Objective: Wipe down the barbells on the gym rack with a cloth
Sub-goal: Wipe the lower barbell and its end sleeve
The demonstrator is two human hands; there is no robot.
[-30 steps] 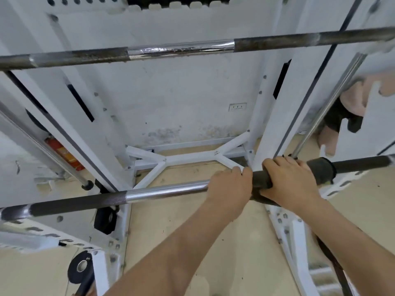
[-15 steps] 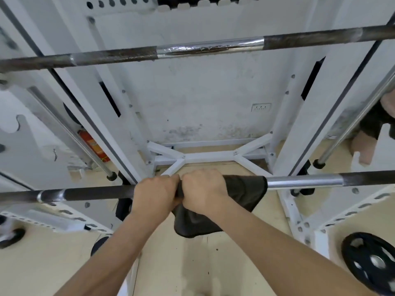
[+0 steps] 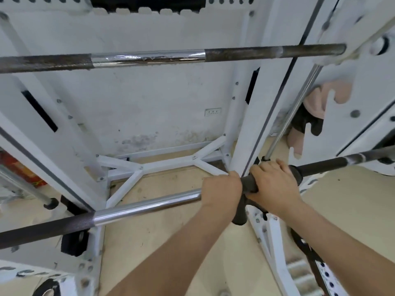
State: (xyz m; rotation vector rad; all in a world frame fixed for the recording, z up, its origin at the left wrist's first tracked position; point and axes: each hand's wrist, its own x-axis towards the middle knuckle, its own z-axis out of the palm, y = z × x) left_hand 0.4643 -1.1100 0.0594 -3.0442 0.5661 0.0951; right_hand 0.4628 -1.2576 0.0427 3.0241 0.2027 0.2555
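A lower barbell (image 3: 147,205) runs across the white rack, shiny in its middle and dark knurled at both ends. A dark cloth (image 3: 249,184) is wrapped around the bar right of centre, with a fold hanging below. My left hand (image 3: 222,189) and my right hand (image 3: 275,184) sit side by side, both closed around the cloth on the bar. A second, rustier barbell (image 3: 149,57) rests higher up on the rack.
White rack uprights (image 3: 254,116) and a slanted chrome guide rod (image 3: 292,112) stand close behind my hands. A white floor brace (image 3: 162,165) lies on the beige floor. A red object (image 3: 15,165) is at far left. Another person (image 3: 316,105) is partly visible behind the right plate.
Both hands slid the cloth along the lower barbell from its left part back to the right of centre. The shiny middle section is now uncovered.
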